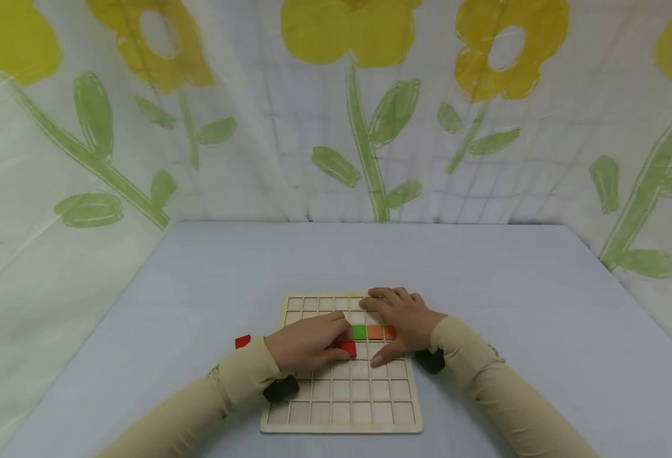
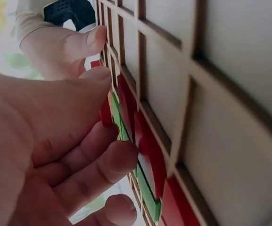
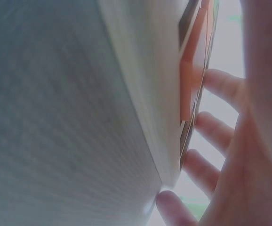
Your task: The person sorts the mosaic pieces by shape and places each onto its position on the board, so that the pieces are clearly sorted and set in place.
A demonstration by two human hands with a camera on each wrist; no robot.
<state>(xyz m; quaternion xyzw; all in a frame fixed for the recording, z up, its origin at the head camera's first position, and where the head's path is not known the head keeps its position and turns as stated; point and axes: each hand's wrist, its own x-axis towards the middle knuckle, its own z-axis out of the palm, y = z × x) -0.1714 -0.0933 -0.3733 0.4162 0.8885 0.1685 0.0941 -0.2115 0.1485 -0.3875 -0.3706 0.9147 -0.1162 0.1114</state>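
Note:
My left hand (image 1: 311, 341) is over the middle of a wooden grid board (image 1: 342, 427), pinching a red square tile (image 2: 106, 113) between thumb and fingers. In the left wrist view, more red tiles (image 2: 150, 150) lie along a row of the board under that hand. Green tiles (image 2: 148, 195) form a row beside them; one green tile (image 1: 359, 332) shows between the hands in the head view. Spread over the board's right edge is my right hand (image 1: 407, 321), thumb and fingers apart. Orange tiles (image 1: 375, 332) lie by its palm, partly covered by it.
Another red piece (image 1: 243, 341) is on the pale table (image 1: 170, 305), left of the board and partly behind the left sleeve. Both wrists carry black devices (image 1: 281, 388). A flower-printed curtain (image 1: 256, 159) hangs behind the table's far edge.

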